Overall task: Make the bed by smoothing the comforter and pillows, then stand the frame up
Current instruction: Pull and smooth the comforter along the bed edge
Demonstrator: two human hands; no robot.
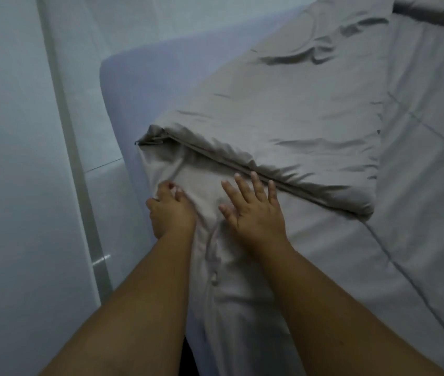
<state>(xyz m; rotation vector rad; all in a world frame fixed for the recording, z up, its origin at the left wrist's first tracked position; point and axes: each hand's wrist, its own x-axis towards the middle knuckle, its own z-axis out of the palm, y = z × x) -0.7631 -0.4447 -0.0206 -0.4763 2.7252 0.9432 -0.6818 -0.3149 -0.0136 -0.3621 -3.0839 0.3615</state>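
Smoothing is still underway: left hand (173,210) is pinching the pillow (283,147) corner, right hand (256,210) pressing with fingers spread, creases remaining, no frame showing

Wall (12,158) blocks passage at 9 o'clock, tight against the bed (123,85) edge; open comforter (418,158) surface lies clear from 12 to 3 o'clock

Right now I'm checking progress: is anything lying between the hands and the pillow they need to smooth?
Nothing visible does. The left hand is bunching the pillow cover at its near corner, and the right hand lies flat on the fabric just below the folded edge.
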